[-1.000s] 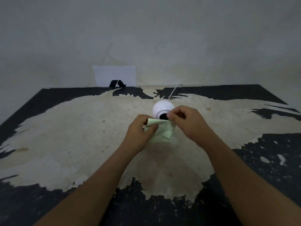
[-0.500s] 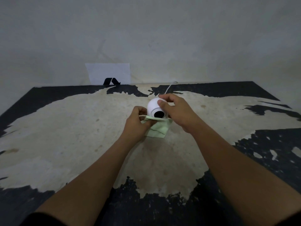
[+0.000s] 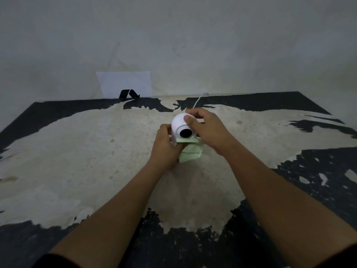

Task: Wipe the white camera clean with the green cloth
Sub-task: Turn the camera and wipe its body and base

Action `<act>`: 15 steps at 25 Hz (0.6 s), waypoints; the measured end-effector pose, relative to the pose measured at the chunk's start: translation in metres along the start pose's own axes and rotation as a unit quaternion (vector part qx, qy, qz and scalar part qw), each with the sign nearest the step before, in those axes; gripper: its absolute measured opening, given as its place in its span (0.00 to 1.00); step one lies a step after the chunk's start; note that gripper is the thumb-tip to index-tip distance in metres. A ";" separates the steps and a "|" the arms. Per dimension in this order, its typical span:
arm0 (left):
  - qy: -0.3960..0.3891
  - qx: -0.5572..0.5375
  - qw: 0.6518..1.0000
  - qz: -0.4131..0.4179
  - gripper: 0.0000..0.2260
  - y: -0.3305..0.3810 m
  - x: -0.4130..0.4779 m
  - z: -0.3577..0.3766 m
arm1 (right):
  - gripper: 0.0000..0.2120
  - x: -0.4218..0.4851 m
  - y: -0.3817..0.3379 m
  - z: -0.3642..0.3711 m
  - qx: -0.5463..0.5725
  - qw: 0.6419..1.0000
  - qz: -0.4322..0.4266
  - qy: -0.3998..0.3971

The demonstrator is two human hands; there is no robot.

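The white camera (image 3: 178, 123) is a round ball with a black lens facing me, in the middle of the worn table. My right hand (image 3: 207, 130) grips it from the right, thumb on its top front and fingers behind it. My left hand (image 3: 166, 147) presses the folded green cloth (image 3: 190, 152) against the camera's lower left side. The cloth hangs below the lens and rests on the table. The camera's base is hidden by the cloth and my hands.
A white cable (image 3: 198, 100) runs from behind the camera to the table's far edge. A white card with a black mark (image 3: 125, 85) leans against the wall at the back left. The table top (image 3: 77, 151) is black with a large worn pale patch.
My right hand let go of the cloth and moved up onto the camera, gripping it. My left hand brought the cloth up against the camera's lower side.
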State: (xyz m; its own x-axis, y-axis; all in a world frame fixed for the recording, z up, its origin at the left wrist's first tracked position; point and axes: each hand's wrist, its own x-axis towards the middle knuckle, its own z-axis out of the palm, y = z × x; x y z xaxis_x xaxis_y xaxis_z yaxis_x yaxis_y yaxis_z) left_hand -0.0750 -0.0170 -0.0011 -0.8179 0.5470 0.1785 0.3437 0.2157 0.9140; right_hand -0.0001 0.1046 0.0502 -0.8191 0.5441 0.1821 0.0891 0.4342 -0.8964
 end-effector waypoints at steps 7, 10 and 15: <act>-0.096 0.048 0.994 0.029 0.13 -0.001 0.006 -0.032 | 0.14 0.001 0.004 0.000 0.014 1.000 -0.006 -0.002; -0.074 0.043 0.996 0.028 0.18 0.002 0.005 -0.019 | 0.14 0.002 0.004 0.001 0.020 1.000 -0.008 -0.005; 0.025 0.034 0.999 0.011 0.30 0.000 -0.002 0.009 | 0.14 0.001 0.002 0.001 0.008 1.000 -0.006 0.003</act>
State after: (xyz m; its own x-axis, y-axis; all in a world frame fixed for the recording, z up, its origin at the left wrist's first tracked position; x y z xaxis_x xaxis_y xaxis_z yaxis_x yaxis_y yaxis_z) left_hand -0.0696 -0.0107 -0.0046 -0.8314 0.5113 0.2178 0.3907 0.2591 0.8833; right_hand -0.0009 0.1054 0.0482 -0.8167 0.5429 0.1958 0.0698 0.4298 -0.9002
